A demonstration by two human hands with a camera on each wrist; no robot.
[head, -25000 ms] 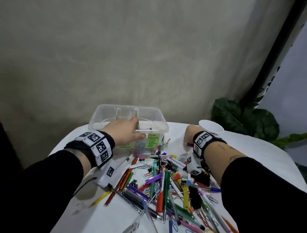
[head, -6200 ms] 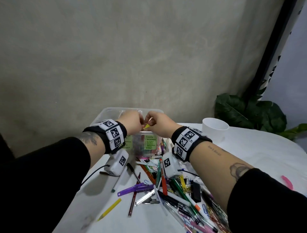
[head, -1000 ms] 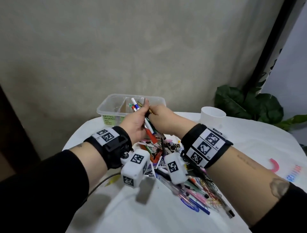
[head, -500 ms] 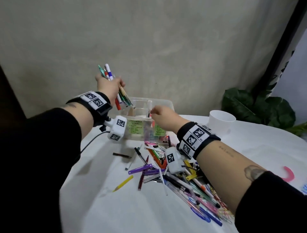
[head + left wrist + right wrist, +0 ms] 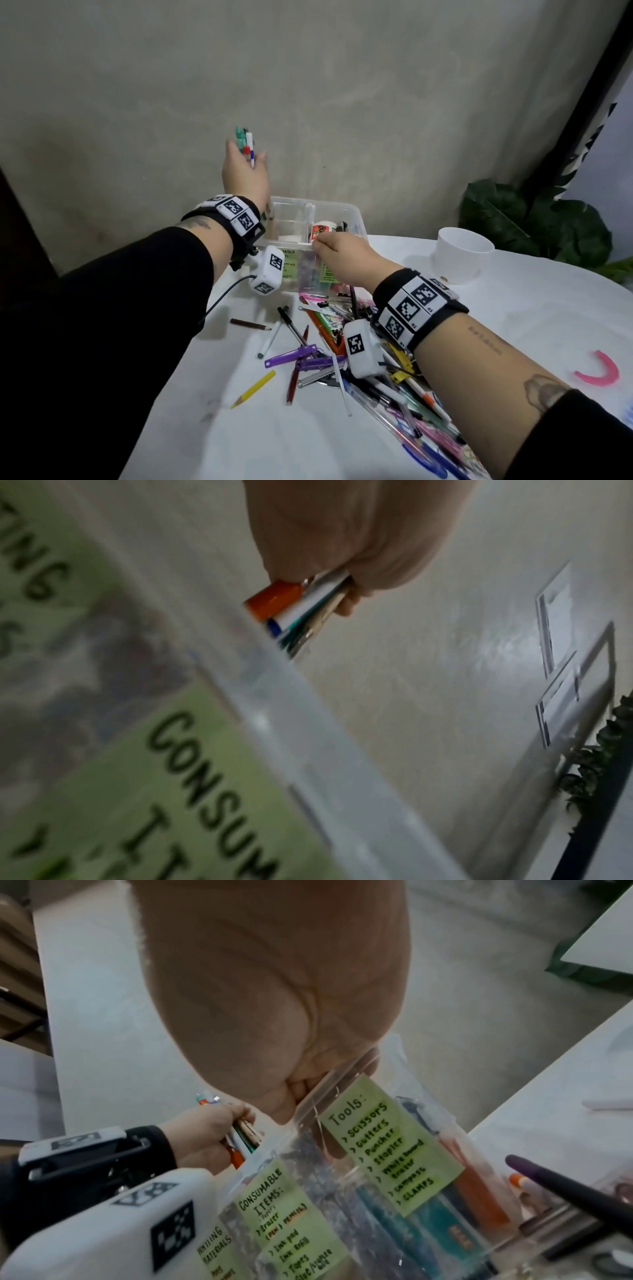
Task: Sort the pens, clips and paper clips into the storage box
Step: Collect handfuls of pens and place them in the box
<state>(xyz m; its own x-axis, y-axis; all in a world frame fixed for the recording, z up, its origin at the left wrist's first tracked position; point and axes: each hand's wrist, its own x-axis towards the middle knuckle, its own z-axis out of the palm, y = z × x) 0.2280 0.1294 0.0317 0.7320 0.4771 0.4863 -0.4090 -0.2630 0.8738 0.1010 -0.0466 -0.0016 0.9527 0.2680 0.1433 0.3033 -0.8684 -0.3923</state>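
Observation:
My left hand [image 5: 245, 168] grips a bundle of pens [image 5: 249, 145] and holds it nearly upright over the left end of the clear storage box [image 5: 352, 212]. In the left wrist view the pens [image 5: 301, 601] stick out below the left hand [image 5: 342, 534], their lower ends at the box rim [image 5: 291, 710]. My right hand [image 5: 330, 250] holds the box's front rim. The right wrist view shows the right hand [image 5: 274, 1001] curled over the rim [image 5: 329, 1080], and the left hand [image 5: 205, 1131] with the pens [image 5: 240, 1137]. A pile of pens and clips [image 5: 394, 387] lies under my right forearm.
A white cup [image 5: 462, 253] stands right of the box, with a plant [image 5: 531, 219] behind it. A yellow pencil [image 5: 253, 389] and a brown pencil [image 5: 250, 323] lie apart on the white table [image 5: 239, 445]. A pink curved piece [image 5: 597, 373] lies far right. Green labels [image 5: 387, 1156] mark the compartments.
One second ago both hands were low over the pile with the bundle. My left hand has lifted the pens over the box's left end and turned them upright. My right hand has taken the front rim.

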